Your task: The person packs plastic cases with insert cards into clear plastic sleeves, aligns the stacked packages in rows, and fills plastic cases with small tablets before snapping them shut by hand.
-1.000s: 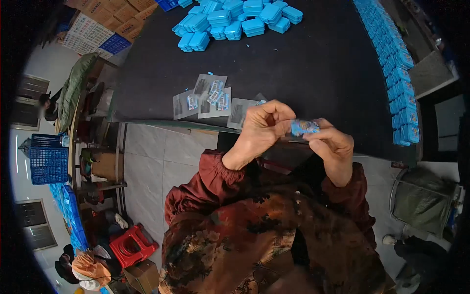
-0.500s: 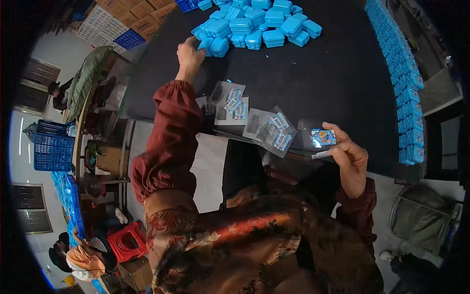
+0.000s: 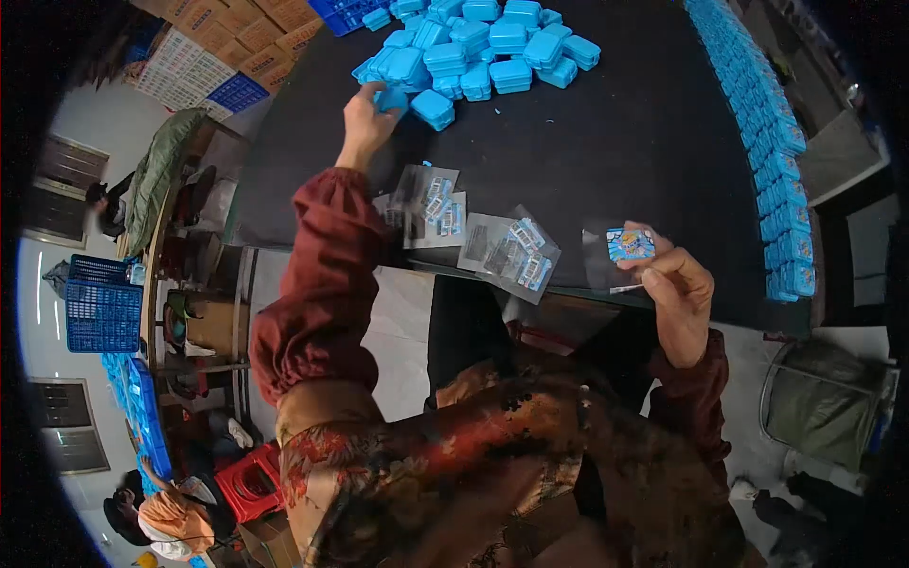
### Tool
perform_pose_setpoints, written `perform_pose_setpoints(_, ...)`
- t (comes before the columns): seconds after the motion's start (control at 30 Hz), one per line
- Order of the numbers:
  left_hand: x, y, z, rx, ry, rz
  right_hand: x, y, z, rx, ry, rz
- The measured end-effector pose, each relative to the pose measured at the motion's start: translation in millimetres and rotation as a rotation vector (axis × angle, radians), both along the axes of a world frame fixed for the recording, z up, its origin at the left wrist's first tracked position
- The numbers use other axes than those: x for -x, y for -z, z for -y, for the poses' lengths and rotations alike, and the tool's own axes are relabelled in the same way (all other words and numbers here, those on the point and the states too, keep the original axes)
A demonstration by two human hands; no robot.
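At the near left edge of a heap of light-blue lidded plastic boxes, my left hand has its fingers closed on one blue box. Another blue box lies just right of that hand, a little apart from the heap. My right hand, above the table's near edge, pinches a small printed blue sticker together with clear film. Between the hands lie clear plastic bags holding small blue-and-white labels, with a second group of labels further left.
Finished-looking rows of blue boxes with printed lids line the table's right side. A blue crate stands behind the heap. To the left are cartons, a red stool and another person.
My left hand has drawn its box slightly toward me, and a neighbouring box now sits apart from the heap. In my right hand, the sticker has risen slightly and tilted. The whole view has shifted.
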State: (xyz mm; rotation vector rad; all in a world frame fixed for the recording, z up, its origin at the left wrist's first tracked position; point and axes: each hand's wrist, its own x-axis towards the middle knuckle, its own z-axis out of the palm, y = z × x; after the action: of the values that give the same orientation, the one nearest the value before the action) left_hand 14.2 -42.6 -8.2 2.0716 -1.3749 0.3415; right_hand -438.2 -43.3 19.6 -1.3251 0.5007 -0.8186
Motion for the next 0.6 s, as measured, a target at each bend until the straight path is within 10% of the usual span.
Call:
perform_pose_setpoints(0.27,192,-62,-97,0.246,0.641,-1.0,-15,-1,-7,0.061,0.033,0.11)
perform_pose_setpoints(0.6,250,-24,-98,0.26,0.798,-0.98,-8,6,-9,0.058,0.031,0.191)
